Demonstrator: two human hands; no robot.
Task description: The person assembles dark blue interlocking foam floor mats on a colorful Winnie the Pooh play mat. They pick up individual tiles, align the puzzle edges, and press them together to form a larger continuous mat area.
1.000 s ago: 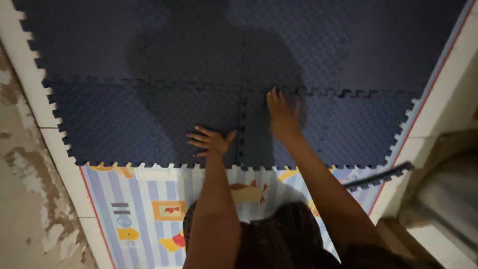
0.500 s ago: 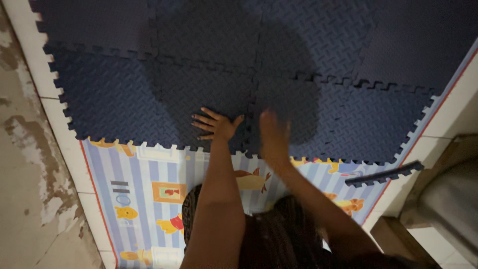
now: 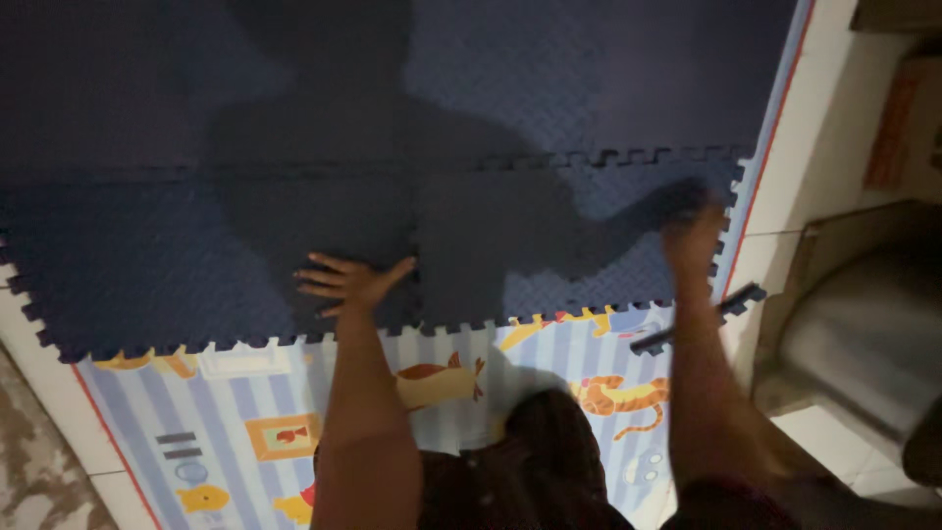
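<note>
Dark blue interlocking foam mat tiles [image 3: 196, 245] with toothed edges cover the floor ahead. My left hand [image 3: 348, 283] lies flat on one tile, fingers spread, beside the seam between two tiles. My right hand [image 3: 693, 234] is blurred, at the right edge of the foam tiles near their toothed border, and holds nothing that I can make out. Under the tiles lies a striped play mat [image 3: 461, 383] with cartoon animal pictures.
A loose dark foam edge strip [image 3: 699, 318] lies at the right side of the play mat. White floor tiles [image 3: 834, 137] run along the right, with a grey bin-like object [image 3: 863, 334] beyond. Worn concrete floor [image 3: 29, 471] shows at the lower left.
My right hand has swept from the middle seam to the right edge of the foam tiles. My left hand has stayed flat on its tile. The view has shifted right.
</note>
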